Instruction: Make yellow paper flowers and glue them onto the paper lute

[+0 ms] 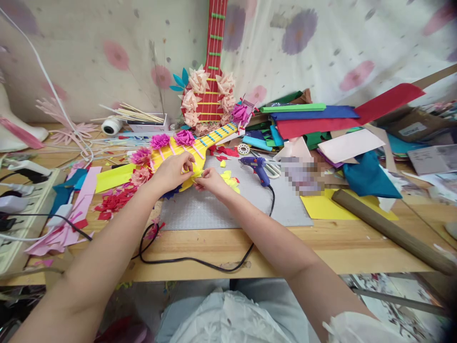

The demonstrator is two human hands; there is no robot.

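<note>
A yellow paper guitar point(178, 151) trimmed with pink, magenta and red paper flowers lies on the table, its neck slanting up to the right. Over its body, my left hand point(174, 170) has its fingers bent and closed on a bunched piece of yellow crepe paper point(194, 172). My right hand point(214, 184) pinches the right edge of that same paper; the fingertips partly hide it. Loose yellow paper petals point(230, 181) lie just right of my right hand on the grey cutting mat point(235, 212).
A blue glue gun point(257, 167) rests on the mat, its black cord looping across the table front. A red paper guitar point(210, 97) stands at the back. Folded coloured papers point(314, 116) pile up at right, near a brown roll point(385, 226). A power strip point(34, 214) sits left.
</note>
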